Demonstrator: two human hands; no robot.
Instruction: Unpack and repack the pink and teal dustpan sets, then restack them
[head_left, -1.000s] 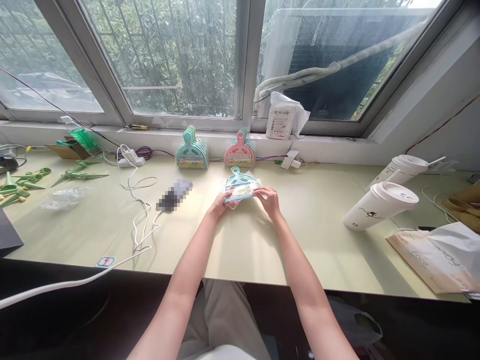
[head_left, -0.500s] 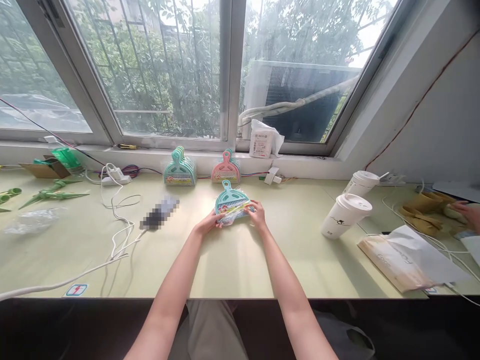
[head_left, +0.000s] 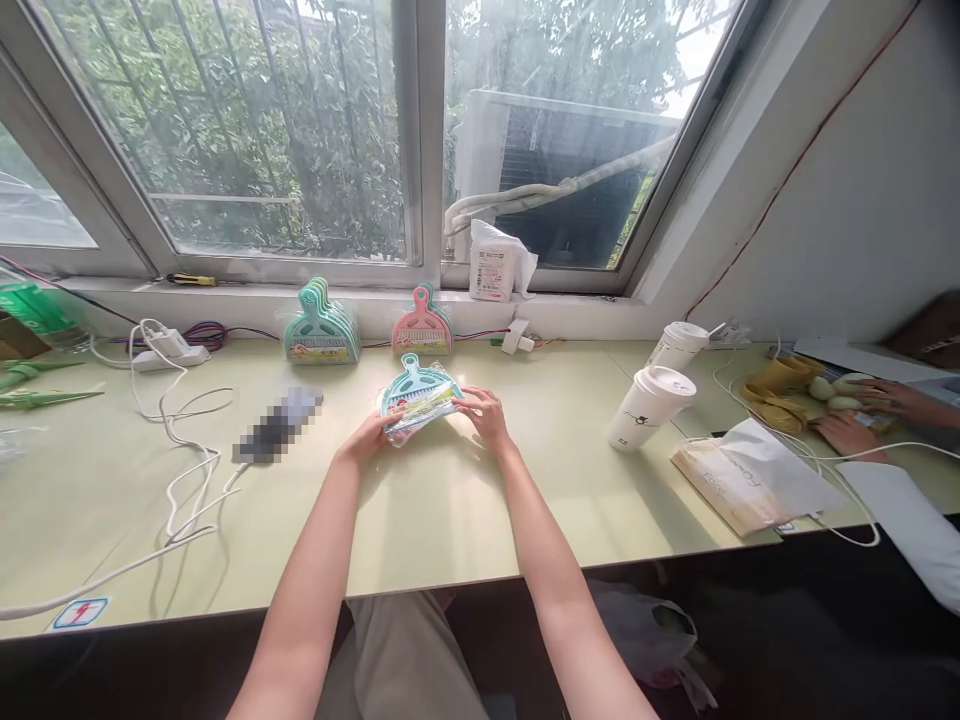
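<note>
A teal dustpan-and-brush set (head_left: pixel 416 392) in clear plastic wrap is held just over the table's middle, its looped handle pointing away from me. My left hand (head_left: pixel 367 437) grips its lower left edge. At its right side, the fingers of my right hand (head_left: pixel 482 412) pinch the wrap. Behind it, a stack of teal sets (head_left: pixel 322 328) stands against the sill, and beside that stands a stack with a pink set (head_left: pixel 422 325) in front.
Two white cups (head_left: pixel 651 408) and a tissue pack (head_left: pixel 731 480) are on the right. A person's hands (head_left: pixel 851 432) handle items at the far right. White cables (head_left: pixel 176 440) and a blurred-out phone (head_left: pixel 279 425) lie left.
The view has turned to the right, so table items appear further left. The wrapped set is tilted more in my hands. Another person's two hands and sleeve now show more fully.
</note>
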